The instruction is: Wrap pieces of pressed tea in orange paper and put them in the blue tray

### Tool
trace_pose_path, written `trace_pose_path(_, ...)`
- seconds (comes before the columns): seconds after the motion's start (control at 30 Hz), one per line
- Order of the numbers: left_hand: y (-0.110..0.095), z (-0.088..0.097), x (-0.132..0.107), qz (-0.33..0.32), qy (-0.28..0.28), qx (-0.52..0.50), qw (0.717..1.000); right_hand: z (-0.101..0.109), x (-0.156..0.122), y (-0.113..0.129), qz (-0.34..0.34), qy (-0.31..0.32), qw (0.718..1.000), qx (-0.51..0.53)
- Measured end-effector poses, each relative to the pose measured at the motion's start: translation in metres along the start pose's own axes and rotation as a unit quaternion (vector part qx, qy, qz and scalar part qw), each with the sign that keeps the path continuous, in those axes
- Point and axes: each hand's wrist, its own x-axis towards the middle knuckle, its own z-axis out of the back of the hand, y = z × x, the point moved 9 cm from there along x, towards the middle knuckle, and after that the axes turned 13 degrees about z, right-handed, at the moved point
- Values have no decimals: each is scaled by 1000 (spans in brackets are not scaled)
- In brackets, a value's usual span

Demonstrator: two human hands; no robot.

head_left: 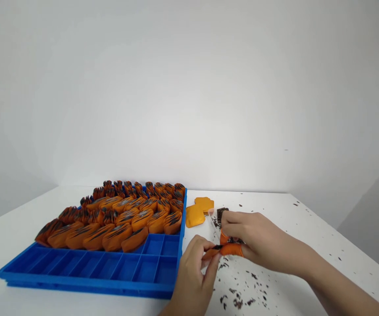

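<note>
Where left hand (194, 267) meets right hand (253, 228), a small orange piece (211, 253) is pinched

While the fingers of both hands bend inward above the table (284, 210), the piece sits between their tips, dark along one edge. The left hand is nearly closed, thumb near fingers, and has hold of the end toward it. The right hand is likewise drawn in, thumb and forefinger meeting on the opposite end. Orange bands (232, 250) show at those two digits; whether they are finger covers or material in hand is unclear.

To the left of the left hand stands a blue tray (94, 280), divided into compartments. Orange and black bundles (141, 217) fill its middle and far rows, set close together. Just beyond the left hand lie two yellow pads (194, 216), one overlapping the other. Beyond the right hand's fingertips is a dark stack (221, 212), partly hidden. Dark scraps (237, 303) are scattered on the near side of the right hand, others well to its right. A pale wall (189, 96) rises beyond both hands
</note>
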Motion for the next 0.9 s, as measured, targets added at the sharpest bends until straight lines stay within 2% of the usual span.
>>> trace_pose_path(0.1, -1, -2, -1, -11, 0, 18, 1000, -2, 2, 2, 20, 11, 1000, -15)
trace_pose_path(0.3, -22, 2, -9, -94, -37, 107, 989, -6, 2, 6, 35, 35, 996, -74)
trace_pose_path(0.43, -34, 4, -10, -140, -17, 133, 981, -14, 3, 8, 31, 62, 993, -93)
trace_pose_path(0.53, -38, 9, -7, -135, -4, 168, 977, -19, 4, 10, 26, 63, 993, -96)
trace_pose_path(0.6, -41, 17, -7, -121, -2, 195, 973, -17, 5, 12, 30, 41, 996, -75)
trace_pose_path(0.67, -46, 34, -10, -113, -10, 223, 968, -12, 4, 15, 36, 7, 998, -56)
trace_pose_path(0.73, -50, 61, -14, -100, -31, 247, 963, -4, 2, 18, 43, -21, 998, -51)
trace_pose_path(0.83, -46, 116, -19, -71, -71, 280, 955, 5, -1, 24, 59, -40, 996, -46)
trace_pose_path(0.9, -35, 155, -19, -47, -100, 296, 949, 8, -2, 27, 69, -45, 996, -41)
